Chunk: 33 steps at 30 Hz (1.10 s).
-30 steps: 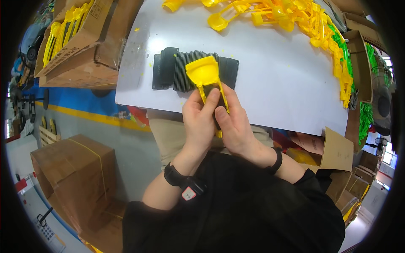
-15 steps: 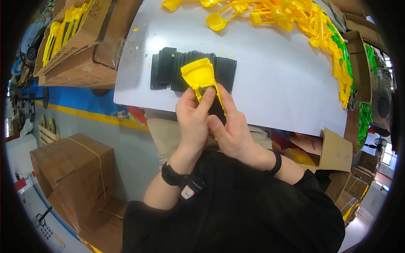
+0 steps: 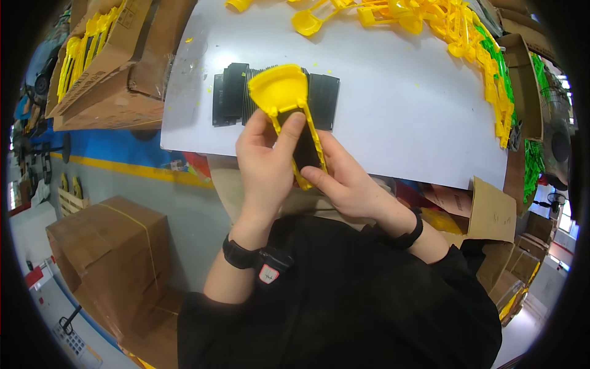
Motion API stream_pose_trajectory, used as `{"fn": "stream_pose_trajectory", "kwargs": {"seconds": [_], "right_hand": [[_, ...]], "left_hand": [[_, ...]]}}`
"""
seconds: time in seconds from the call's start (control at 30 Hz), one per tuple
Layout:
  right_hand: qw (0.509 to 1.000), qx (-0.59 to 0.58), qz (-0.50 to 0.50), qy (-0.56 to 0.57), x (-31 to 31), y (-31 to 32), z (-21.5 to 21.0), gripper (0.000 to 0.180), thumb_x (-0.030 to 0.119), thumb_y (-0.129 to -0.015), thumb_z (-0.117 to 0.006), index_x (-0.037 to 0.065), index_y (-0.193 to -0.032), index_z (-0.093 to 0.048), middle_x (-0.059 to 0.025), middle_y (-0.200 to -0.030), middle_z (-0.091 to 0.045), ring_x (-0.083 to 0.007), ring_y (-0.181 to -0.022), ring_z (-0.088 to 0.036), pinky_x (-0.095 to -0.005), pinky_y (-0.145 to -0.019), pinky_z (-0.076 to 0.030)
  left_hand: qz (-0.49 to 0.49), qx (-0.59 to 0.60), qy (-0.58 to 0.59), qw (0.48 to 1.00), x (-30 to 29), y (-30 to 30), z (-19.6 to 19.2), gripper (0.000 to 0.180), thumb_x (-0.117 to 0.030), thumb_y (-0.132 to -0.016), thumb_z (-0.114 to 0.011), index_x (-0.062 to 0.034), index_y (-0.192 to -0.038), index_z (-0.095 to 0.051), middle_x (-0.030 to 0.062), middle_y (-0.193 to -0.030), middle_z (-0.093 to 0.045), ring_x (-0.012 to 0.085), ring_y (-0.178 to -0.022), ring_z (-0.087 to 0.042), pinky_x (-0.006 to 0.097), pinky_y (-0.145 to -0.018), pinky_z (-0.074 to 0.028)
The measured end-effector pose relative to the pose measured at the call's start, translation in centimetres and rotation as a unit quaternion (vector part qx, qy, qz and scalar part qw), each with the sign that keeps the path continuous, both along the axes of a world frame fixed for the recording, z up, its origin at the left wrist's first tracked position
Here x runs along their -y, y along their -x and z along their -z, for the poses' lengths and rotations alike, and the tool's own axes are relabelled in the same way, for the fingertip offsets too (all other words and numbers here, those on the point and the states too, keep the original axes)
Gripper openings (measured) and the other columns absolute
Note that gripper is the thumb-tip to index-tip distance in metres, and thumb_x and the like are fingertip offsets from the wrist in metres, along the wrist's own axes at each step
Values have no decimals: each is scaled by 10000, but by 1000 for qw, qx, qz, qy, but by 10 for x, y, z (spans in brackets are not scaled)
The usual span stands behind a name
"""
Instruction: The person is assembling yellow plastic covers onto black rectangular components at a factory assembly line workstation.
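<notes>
Both my hands are closed on a yellow plastic scoop-shaped part [image 3: 280, 88] in front of my body. Its broad scoop end points away from me, and a long frame-like handle runs back toward me. A flat black strip [image 3: 305, 149] lies inside that frame. My left hand [image 3: 268, 157] grips the handle just below the scoop, thumb pressed on the black strip. Lower down, my right hand [image 3: 344, 178] holds the right edge and near end, its thumb by the strip's end. Behind the part, a row of black plates [image 3: 231, 92] lies on the white table, partly hidden.
Yellow scoop parts [image 3: 402, 15] are heaped along the white table's [image 3: 399, 111] far and right edges, with green pieces [image 3: 496, 58] beside them. A cardboard box [image 3: 132, 74] of yellow parts stands at the left. Another large carton [image 3: 110, 246] is on the floor; an opened box [image 3: 491, 212] sits right.
Both hands have shifted slightly left and away from me with the yellow part. The right hand has slid toward its near end, and more of the frame and black strip now shows.
</notes>
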State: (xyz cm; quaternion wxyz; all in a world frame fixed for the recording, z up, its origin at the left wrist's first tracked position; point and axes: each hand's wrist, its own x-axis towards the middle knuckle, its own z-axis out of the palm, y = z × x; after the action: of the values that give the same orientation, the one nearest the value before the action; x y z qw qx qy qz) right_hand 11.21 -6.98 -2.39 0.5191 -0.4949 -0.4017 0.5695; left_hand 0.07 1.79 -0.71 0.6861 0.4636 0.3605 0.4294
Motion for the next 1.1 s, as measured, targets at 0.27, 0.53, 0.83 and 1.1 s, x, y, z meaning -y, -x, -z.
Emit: {"fn": "stream_pose_trajectory", "kwargs": {"seconds": [0.27,0.53,0.83,1.1], "right_hand": [[989,133,69,-16,-7,10,0,261,29,-968,-487,-10,-1194,-363,-166,-847,-668,-264,-747,-667,-351,-685,-513],[984,163,61,-38,-11,11,6,229,16,-956,-484,-25,-1154,-376,-186,-825,-677,-288,-742,-685,-351,-654,-519],[984,144,106,2,-13,14,8,151,48,-959,-519,-15,-1073,-442,-169,-816,-675,-271,-725,-680,-338,-652,-515],[984,134,118,-20,-11,15,23,194,48,-953,-523,1,-1107,-415,-156,-808,-670,-265,-744,-670,-342,-665,-507]], "left_hand": [[-27,-2,140,990,15,-1,9,377,-432,-994,-517,-58,-973,-563,11,-825,-600,61,-670,-558,181,-559,-420],[-62,-1,143,988,15,-5,3,423,-499,-980,-503,-99,-845,-520,-10,-713,-576,54,-563,-519,195,-470,-365],[-19,-11,138,990,16,-1,-2,483,-546,-991,-430,-76,-935,-526,11,-831,-572,85,-732,-525,249,-627,-408],[-29,-9,178,984,17,-5,5,509,-572,-991,-397,-83,-937,-527,4,-826,-542,90,-743,-513,250,-619,-390]]}}
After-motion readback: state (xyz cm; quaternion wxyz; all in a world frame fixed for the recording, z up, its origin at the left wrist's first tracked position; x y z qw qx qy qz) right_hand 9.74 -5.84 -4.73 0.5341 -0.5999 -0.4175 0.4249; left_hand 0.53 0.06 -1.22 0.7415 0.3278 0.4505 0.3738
